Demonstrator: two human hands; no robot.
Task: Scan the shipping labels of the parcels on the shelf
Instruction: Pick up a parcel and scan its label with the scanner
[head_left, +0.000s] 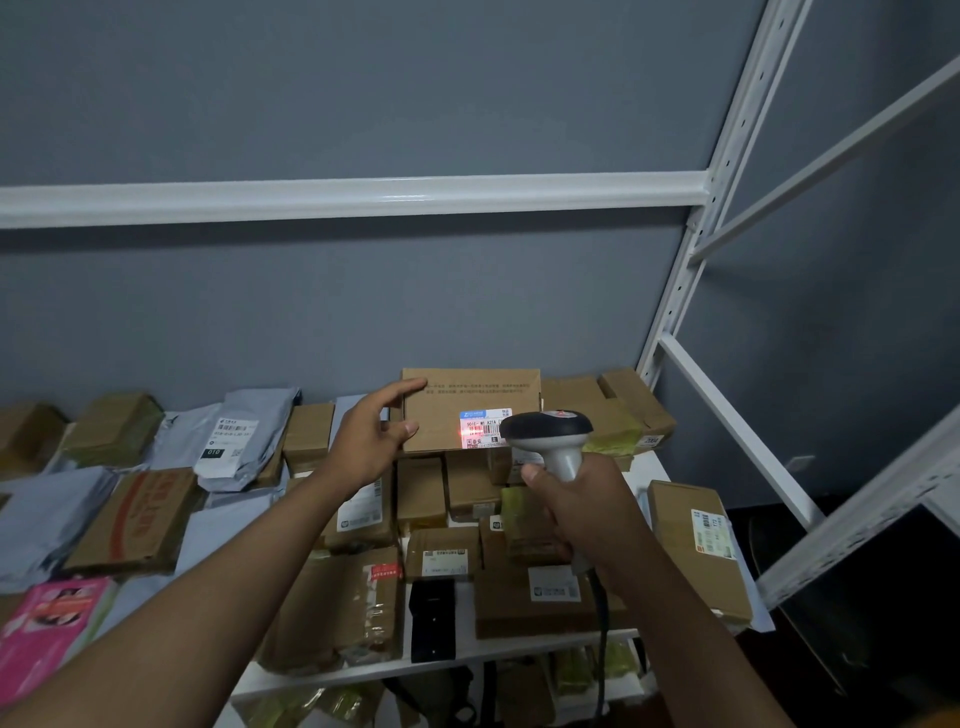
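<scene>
Grey wall behind, white metal rack (691, 270) w/ perforated uprights; upper beam bare of goods in view. Lower shelf (488, 647) packed w/ parcels: brown cartons, grey poly mailers, one pink mailer (47, 623) at near left.

Box (470, 408) stands tilted up on its edge atop other cartons at back-centre of shelf, face toward camera. Label (485, 428) sits on its lower right part, white w/ blue strip on top. Red scan glow falls on label's left side, over the barcode.

Left hand (371, 434) at box's left edge: fingers curled over the upper-left corner, thumb against the left side lower down, steadying the box upright. Fingers spread a little, not flat.

Right hand (576, 506) wrapped tight round grip of scanner (548, 434); thumb lies on near side of handle. Scanner head dark on top, grey neck, pointed at label, just in front of box's lower right, covering part of label's right end. Cord (602, 623) drops from handle base past shelf front.

Grey mailer (244, 436) w/ own label lies left of box, apart from it. Long carton (696, 551) w/ label at shelf's right end. Black item (432, 618) lies near front edge, centre.
</scene>
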